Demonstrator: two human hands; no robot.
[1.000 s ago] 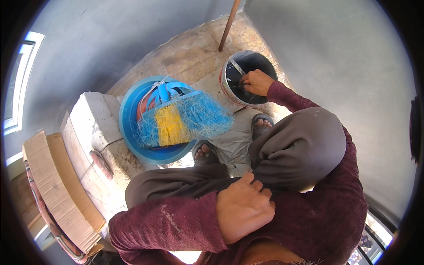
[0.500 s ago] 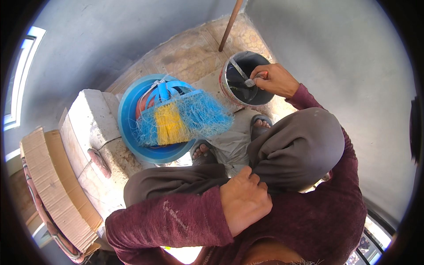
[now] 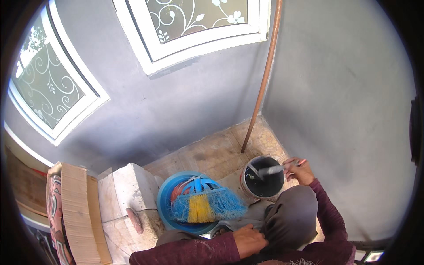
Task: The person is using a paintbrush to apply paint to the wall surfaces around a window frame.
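Observation:
My right hand (image 3: 301,171) is closed round the reddish handle of a paintbrush (image 3: 270,171). The brush's greyish head, smeared by motion, lies over the mouth of a bucket (image 3: 242,180) with dark insides. A pale flat strip (image 3: 253,168) sticks up inside that bucket near its left rim. Over my lap rests my left hand (image 3: 250,241), its fingers curled in and nothing visible in them. A blue basin (image 3: 163,198) stands left of the bucket. Across it lies a broom head (image 3: 201,207) with frayed blue and yellow bristles.
A brown pole (image 3: 260,95) leans in the wall corner behind the bucket. To the left are a pale block (image 3: 130,187), a reddish-brown piece (image 3: 134,220) on it, and a cardboard box (image 3: 77,212). Grey walls (image 3: 349,110) and a white-framed window (image 3: 152,53) enclose the spot.
The view has tilted up, bringing the windows into sight. My right hand has shifted to the bucket's right rim, and the brush now shows above its mouth. My left hand remains over my lap.

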